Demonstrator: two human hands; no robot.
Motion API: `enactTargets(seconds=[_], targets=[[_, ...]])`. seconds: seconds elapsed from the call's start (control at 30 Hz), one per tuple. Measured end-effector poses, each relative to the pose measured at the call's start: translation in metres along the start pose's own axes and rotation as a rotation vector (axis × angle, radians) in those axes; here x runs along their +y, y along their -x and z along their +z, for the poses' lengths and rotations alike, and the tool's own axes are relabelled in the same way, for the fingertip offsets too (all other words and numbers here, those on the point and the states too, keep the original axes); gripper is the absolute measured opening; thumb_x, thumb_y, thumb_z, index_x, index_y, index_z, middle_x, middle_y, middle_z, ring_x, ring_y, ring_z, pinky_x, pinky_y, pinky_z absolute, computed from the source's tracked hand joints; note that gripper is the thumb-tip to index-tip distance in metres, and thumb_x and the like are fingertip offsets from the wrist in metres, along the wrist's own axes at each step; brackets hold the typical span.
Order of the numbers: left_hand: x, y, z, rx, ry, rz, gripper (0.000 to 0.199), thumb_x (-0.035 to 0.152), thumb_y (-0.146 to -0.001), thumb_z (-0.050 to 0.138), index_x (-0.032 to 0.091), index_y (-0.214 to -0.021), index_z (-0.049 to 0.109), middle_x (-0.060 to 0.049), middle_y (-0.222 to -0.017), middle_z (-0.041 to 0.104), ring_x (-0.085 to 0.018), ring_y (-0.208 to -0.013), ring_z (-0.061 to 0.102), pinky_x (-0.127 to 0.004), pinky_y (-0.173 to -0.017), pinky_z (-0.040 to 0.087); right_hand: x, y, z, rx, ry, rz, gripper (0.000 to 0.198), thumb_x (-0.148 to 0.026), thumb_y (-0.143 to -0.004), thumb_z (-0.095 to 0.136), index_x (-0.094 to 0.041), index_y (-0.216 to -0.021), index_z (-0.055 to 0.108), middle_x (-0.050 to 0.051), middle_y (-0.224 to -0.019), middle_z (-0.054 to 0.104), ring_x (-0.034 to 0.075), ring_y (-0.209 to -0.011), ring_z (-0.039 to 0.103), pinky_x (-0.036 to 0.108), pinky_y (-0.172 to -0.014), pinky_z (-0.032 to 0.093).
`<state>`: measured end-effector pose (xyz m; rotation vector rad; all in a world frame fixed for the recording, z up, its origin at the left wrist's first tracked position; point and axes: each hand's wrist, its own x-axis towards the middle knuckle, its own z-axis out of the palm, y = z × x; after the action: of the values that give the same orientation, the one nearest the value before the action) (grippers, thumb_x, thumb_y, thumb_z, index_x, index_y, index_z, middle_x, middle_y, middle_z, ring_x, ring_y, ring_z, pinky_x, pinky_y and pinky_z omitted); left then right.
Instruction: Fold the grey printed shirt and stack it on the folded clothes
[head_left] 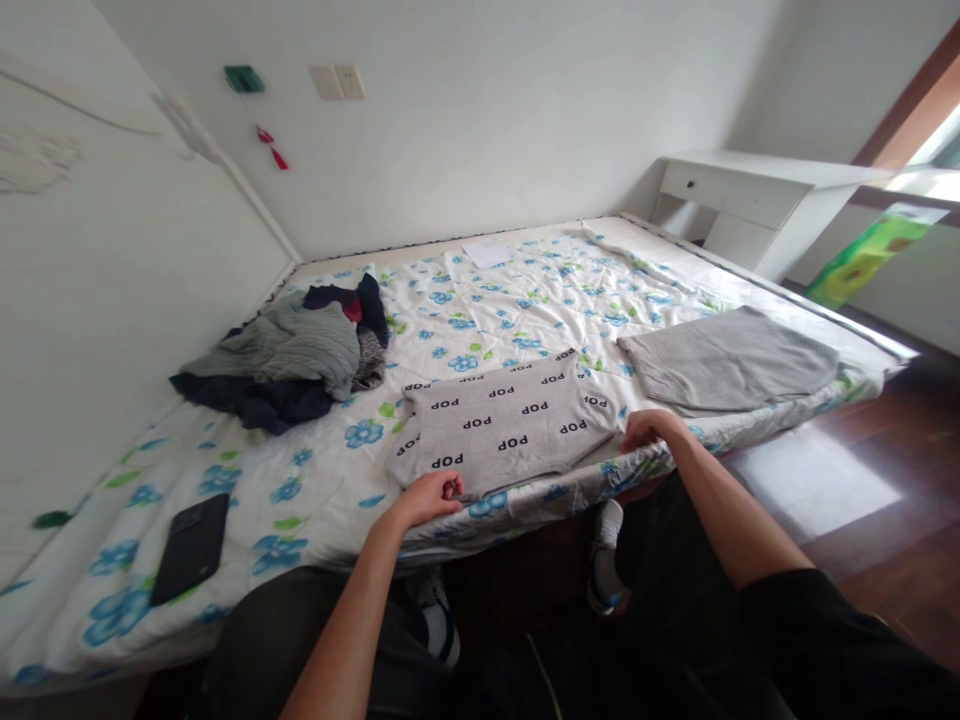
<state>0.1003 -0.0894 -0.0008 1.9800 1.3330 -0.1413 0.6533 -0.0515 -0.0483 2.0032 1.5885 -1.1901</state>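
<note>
A grey shirt [491, 425] printed with "POP" lies spread out near the bed's front edge, its lettering upright from where I sit. At its near left corner rests my left hand [431, 498], its fingers loosely curled and the thumb apart from them. My right hand [646, 428] is at the shirt's right end, fingers bent down and closed at the cloth's edge; the fingertips are partly hidden. To the right of that hand lies a folded grey ribbed garment [731, 360], flat on the bed.
A heap of dark and grey clothes [289, 350] sits at the left of the flowered sheet [465, 320]. Nearer me is a black phone [191, 548]. White paper [486, 252] lies at the back. A white desk [739, 200] stands beyond the bed's right side.
</note>
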Motion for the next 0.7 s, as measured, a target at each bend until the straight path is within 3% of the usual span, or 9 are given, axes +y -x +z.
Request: enactTargets(seconds=[0.13,0.27,0.37,0.47,0.57,0.7], targets=[[-0.001,0.001,0.001,0.007,0.009,0.000,0.026,0.036,-0.073,0.073,0.024,-0.095,0.068,0.000,-0.086,0.063,-0.022,-0.083,0.060,-0.029,-0.073,0.039,0.006,-0.004,-0.004,-0.022,0.037,0.064,0.044,-0.044,-0.062,0.104,-0.020,-0.058,0.067,0.002,-0.056,0.061,0.017,-0.053,0.055,0.029,-0.051,0.044],[0.000,0.001,0.001,-0.001,0.004,0.004,0.025,0.035,-0.073,0.072,0.024,-0.096,0.068,0.000,-0.086,0.064,-0.022,-0.082,0.060,-0.029,-0.072,0.039,0.006,-0.002,-0.002,-0.062,-0.053,0.011,0.051,-0.051,-0.066,0.104,-0.020,-0.059,0.064,0.000,-0.053,0.057,0.013,-0.049,0.048,0.027,-0.049,0.039],[0.000,0.001,0.001,0.001,-0.002,0.007,0.025,0.034,-0.074,0.072,0.024,-0.097,0.070,0.000,-0.086,0.065,-0.022,-0.083,0.060,-0.030,-0.073,0.039,0.005,-0.001,-0.004,-0.001,-0.146,0.029,0.057,-0.061,-0.078,0.097,-0.019,-0.061,0.063,-0.001,-0.052,0.054,0.011,-0.048,0.045,0.027,-0.050,0.038],[0.001,-0.001,0.001,0.003,-0.013,0.005,0.026,0.034,-0.074,0.073,0.024,-0.097,0.070,0.000,-0.087,0.066,-0.022,-0.084,0.061,-0.029,-0.074,0.040,0.002,-0.001,-0.010,0.078,-0.229,0.044,0.053,-0.056,-0.088,0.092,-0.017,-0.064,0.064,-0.002,-0.052,0.052,0.009,-0.049,0.044,0.025,-0.051,0.036],[0.000,-0.002,0.001,0.007,-0.028,0.005,0.024,0.033,-0.074,0.074,0.024,-0.096,0.070,0.000,-0.087,0.066,-0.022,-0.084,0.061,-0.029,-0.074,0.039,-0.003,0.002,-0.015,0.024,-0.363,0.022,0.043,-0.046,-0.089,0.093,-0.016,-0.072,0.069,-0.002,-0.061,0.059,0.007,-0.051,0.048,0.020,-0.050,0.038],[-0.001,-0.002,0.002,0.010,-0.038,0.007,0.025,0.033,-0.074,0.074,0.023,-0.097,0.070,0.000,-0.088,0.066,-0.022,-0.084,0.062,-0.029,-0.073,0.039,-0.009,0.005,-0.016,-0.074,-0.507,-0.015,0.033,-0.032,-0.080,0.100,-0.017,-0.082,0.071,0.000,-0.076,0.070,0.009,-0.062,0.065,0.015,-0.056,0.050]])
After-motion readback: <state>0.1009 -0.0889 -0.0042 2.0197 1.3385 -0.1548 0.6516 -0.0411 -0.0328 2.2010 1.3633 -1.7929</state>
